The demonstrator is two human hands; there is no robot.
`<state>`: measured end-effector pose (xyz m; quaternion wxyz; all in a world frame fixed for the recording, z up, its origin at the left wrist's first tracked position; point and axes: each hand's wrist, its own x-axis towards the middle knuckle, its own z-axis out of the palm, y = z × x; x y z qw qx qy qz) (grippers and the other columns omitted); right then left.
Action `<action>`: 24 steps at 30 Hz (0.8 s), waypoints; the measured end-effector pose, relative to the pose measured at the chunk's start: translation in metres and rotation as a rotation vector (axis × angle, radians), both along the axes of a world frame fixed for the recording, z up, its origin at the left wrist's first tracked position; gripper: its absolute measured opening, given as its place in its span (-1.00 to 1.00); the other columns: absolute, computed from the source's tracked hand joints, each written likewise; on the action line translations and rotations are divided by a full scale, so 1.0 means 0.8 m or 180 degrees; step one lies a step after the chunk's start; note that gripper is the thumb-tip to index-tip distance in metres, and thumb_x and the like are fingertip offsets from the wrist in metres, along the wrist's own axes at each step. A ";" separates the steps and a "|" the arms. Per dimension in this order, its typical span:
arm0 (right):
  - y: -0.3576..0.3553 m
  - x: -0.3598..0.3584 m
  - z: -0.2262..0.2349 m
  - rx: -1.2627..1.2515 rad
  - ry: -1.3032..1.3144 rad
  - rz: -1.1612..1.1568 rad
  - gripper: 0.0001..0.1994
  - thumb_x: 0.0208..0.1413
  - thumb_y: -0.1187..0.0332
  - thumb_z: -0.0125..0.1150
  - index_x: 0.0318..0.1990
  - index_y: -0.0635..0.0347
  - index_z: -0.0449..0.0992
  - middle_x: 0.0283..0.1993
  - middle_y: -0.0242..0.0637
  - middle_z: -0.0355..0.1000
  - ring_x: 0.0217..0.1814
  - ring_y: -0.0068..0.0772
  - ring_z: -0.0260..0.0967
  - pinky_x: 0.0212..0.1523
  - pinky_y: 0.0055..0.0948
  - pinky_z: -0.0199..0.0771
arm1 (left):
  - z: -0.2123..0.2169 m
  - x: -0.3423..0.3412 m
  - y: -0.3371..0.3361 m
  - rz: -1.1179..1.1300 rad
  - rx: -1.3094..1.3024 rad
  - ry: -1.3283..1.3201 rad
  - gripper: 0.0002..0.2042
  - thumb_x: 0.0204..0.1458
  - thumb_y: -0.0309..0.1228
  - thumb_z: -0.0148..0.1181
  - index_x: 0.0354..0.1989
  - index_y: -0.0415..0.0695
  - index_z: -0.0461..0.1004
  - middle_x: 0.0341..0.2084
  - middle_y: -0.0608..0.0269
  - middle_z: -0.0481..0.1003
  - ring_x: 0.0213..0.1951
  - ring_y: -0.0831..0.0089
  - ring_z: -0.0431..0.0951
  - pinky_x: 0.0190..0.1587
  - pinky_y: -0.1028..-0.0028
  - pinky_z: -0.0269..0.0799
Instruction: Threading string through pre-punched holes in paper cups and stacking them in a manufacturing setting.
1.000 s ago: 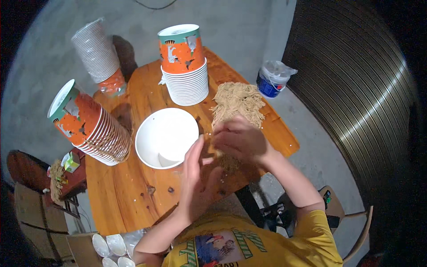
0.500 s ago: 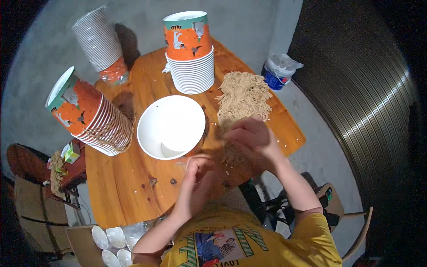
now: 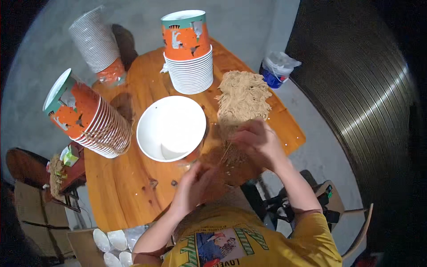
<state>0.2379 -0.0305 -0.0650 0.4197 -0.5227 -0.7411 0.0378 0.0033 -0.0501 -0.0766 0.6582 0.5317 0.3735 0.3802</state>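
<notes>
My left hand (image 3: 194,187) is over the table's near edge, in front of the large white paper bucket (image 3: 171,127) that stands open side up. Its fingers are curled in and blurred, and anything in them is too small to see. To the right, my right hand (image 3: 260,144) has its fingers pressed together above a scatter of dark brown strands and crumbs (image 3: 233,156). What those fingers hold cannot be made out. Just beyond that hand lies a heap of tan cord-like strands (image 3: 244,95).
Two upside-down stacks of orange-and-white buckets, one at the back (image 3: 189,58) and one at the left (image 3: 91,115) draped with tan strands, stand on the wooden table (image 3: 120,196). A plastic-wrapped stack (image 3: 94,42) is behind. A blue-and-white pail (image 3: 275,71) sits beyond the right edge.
My right hand has shifted slightly right and down, showing more of the brown scatter. My left hand has dropped a little. The view has tilted slightly; the buckets stand as before.
</notes>
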 end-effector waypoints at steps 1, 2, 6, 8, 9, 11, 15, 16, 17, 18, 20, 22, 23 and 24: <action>-0.002 0.001 -0.002 -0.0007 0.0009 0.0017 -0.85 -0.18 0.43 0.29 -0.36 0.02 0.57 -0.28 -0.36 0.43 -0.21 -0.22 0.37 -0.21 -0.31 0.44 | -0.005 -0.007 -0.003 0.0067 -0.0209 -0.0029 -0.90 0.16 -0.53 -0.01 -0.19 -0.25 0.39 -0.45 0.37 0.41 -0.42 0.65 0.35 -0.39 0.62 0.29; -0.005 0.002 -0.001 0.0054 -0.0221 -0.0027 -0.85 -0.18 0.43 0.29 -0.36 0.03 0.57 -0.28 -0.34 0.43 -0.20 -0.22 0.37 -0.20 -0.32 0.43 | -0.005 -0.015 -0.003 0.0073 -0.0221 -0.0022 -0.90 0.16 -0.53 -0.01 -0.19 -0.25 0.39 -0.45 0.37 0.41 -0.42 0.65 0.35 -0.39 0.62 0.29; -0.003 0.016 -0.025 0.0099 -0.0559 -0.0119 -0.86 -0.16 0.44 0.28 -0.36 0.08 0.57 -0.29 -0.31 0.43 -0.16 -0.23 0.36 -0.16 -0.33 0.41 | 0.015 -0.037 -0.011 -0.0346 0.0096 0.1054 -0.91 0.17 -0.52 -0.02 -0.26 -0.26 0.39 -0.47 0.36 0.41 -0.40 0.66 0.36 -0.36 0.61 0.30; -0.005 0.015 -0.027 0.0025 -0.0549 -0.0169 -0.86 -0.15 0.44 0.27 -0.36 0.09 0.57 -0.28 -0.31 0.42 -0.16 -0.23 0.36 -0.15 -0.34 0.40 | 0.018 -0.043 -0.012 -0.0299 0.0100 0.1243 -0.92 0.17 -0.51 -0.02 -0.29 -0.26 0.39 -0.49 0.36 0.41 -0.42 0.66 0.35 -0.36 0.61 0.30; -0.007 0.014 -0.026 -0.0033 -0.0550 -0.0225 -0.86 -0.15 0.45 0.26 -0.36 0.10 0.57 -0.28 -0.30 0.42 -0.15 -0.24 0.36 -0.14 -0.34 0.40 | 0.015 -0.046 -0.011 -0.0244 0.0079 0.1341 -0.91 0.17 -0.50 -0.02 -0.30 -0.25 0.39 -0.51 0.37 0.40 -0.44 0.67 0.34 -0.37 0.62 0.29; -0.011 0.018 -0.029 -0.0046 -0.0839 -0.0297 -0.86 -0.14 0.45 0.25 -0.35 0.09 0.57 -0.28 -0.29 0.42 -0.14 -0.23 0.36 -0.13 -0.35 0.40 | 0.012 -0.054 -0.008 -0.0189 0.0053 0.1445 -0.90 0.17 -0.49 -0.02 -0.32 -0.24 0.39 -0.53 0.39 0.39 -0.46 0.68 0.33 -0.37 0.63 0.27; -0.010 -0.007 -0.018 -0.0650 -0.0647 -0.0262 -0.76 -0.12 0.45 0.24 -0.21 0.11 0.52 -0.22 -0.27 0.40 -0.09 -0.20 0.35 -0.09 -0.32 0.39 | 0.015 -0.062 -0.001 -0.0161 0.0107 0.1456 -0.88 0.18 -0.44 -0.02 -0.36 -0.21 0.38 -0.59 0.45 0.35 -0.50 0.71 0.29 -0.39 0.65 0.25; -0.019 -0.048 0.016 -0.0189 -0.0528 0.0176 -0.72 -0.09 0.44 0.23 -0.14 0.12 0.47 -0.20 -0.25 0.40 -0.11 -0.18 0.36 -0.11 -0.29 0.39 | 0.015 -0.067 -0.001 -0.0117 0.0083 0.1476 -0.86 0.19 -0.42 -0.02 -0.36 -0.21 0.37 -0.60 0.46 0.34 -0.50 0.72 0.29 -0.39 0.66 0.24; -0.035 -0.091 0.049 0.0264 -0.0417 0.0578 -0.67 -0.05 0.43 0.22 -0.07 0.14 0.42 -0.17 -0.23 0.39 -0.13 -0.16 0.37 -0.12 -0.26 0.40 | 0.017 -0.071 -0.003 -0.0068 0.0043 0.1495 -0.86 0.19 -0.42 -0.02 -0.36 -0.21 0.37 -0.60 0.46 0.34 -0.50 0.72 0.29 -0.39 0.66 0.24; -0.039 -0.105 0.033 0.0158 -0.0155 0.0908 -0.66 -0.02 0.42 0.21 -0.04 0.16 0.39 -0.16 -0.21 0.38 -0.16 -0.16 0.39 -0.15 -0.26 0.41 | 0.024 -0.065 -0.004 -0.0166 0.0080 0.1439 -0.86 0.19 -0.40 -0.02 -0.37 -0.20 0.36 -0.61 0.47 0.33 -0.50 0.73 0.27 -0.40 0.66 0.23; -0.042 -0.120 0.006 0.0073 0.0120 0.1224 -0.65 0.02 0.40 0.19 -0.01 0.17 0.35 -0.14 -0.19 0.37 -0.20 -0.16 0.40 -0.18 -0.26 0.42 | 0.036 -0.058 -0.002 -0.0273 0.0135 0.1397 -0.85 0.20 -0.39 -0.01 -0.37 -0.19 0.36 -0.62 0.48 0.31 -0.51 0.73 0.26 -0.41 0.67 0.22; -0.045 -0.130 -0.001 -0.0777 0.0982 0.1406 -0.76 0.08 0.37 0.17 -0.11 0.18 0.38 -0.21 -0.17 0.37 -0.26 -0.17 0.41 -0.25 -0.31 0.42 | 0.045 -0.060 0.000 -0.0182 -0.0010 0.1255 -0.82 0.20 -0.35 -0.01 -0.38 -0.18 0.35 -0.62 0.48 0.31 -0.51 0.73 0.26 -0.42 0.67 0.21; -0.044 -0.131 0.000 -0.0778 0.0992 0.1435 -0.76 0.08 0.37 0.17 -0.11 0.18 0.38 -0.21 -0.17 0.37 -0.26 -0.17 0.41 -0.25 -0.31 0.42 | 0.047 -0.064 0.002 -0.0155 -0.0015 0.1268 -0.82 0.20 -0.35 -0.01 -0.38 -0.18 0.35 -0.62 0.48 0.31 -0.51 0.73 0.26 -0.42 0.67 0.21; -0.043 -0.129 0.004 -0.1025 0.0748 0.1332 -0.79 0.08 0.37 0.17 -0.15 0.19 0.38 -0.25 -0.17 0.37 -0.28 -0.19 0.41 -0.28 -0.31 0.41 | 0.049 -0.070 0.004 -0.0234 -0.0041 0.1303 -0.81 0.21 -0.33 -0.01 -0.38 -0.18 0.35 -0.61 0.48 0.31 -0.51 0.73 0.26 -0.42 0.66 0.22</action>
